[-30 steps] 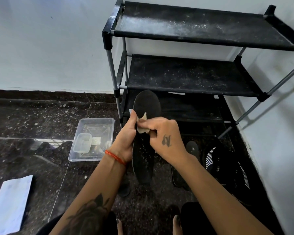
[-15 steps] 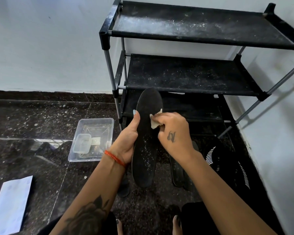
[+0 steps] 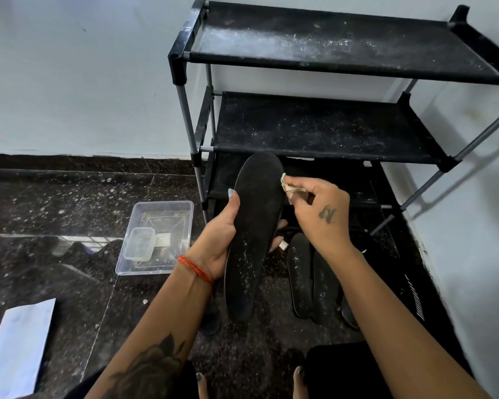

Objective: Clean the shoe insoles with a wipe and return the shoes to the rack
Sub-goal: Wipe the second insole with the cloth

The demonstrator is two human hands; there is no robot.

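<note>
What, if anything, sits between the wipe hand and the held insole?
Nothing visible: the right hand pinches the wipe at the upper right edge of the insole, which the left hand holds.

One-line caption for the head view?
Left hand holds a black insole; right hand pinches a wipe at its edge.

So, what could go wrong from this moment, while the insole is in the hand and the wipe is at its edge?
1. The wipe is bunched small in the right hand, so it may miss the white specks on the lower part of the insole.
2. The left hand holds the insole only at mid-length; a firm rub could bend it or make it slip.
3. Loosened specks may fall on the insoles on the floor.
</note>
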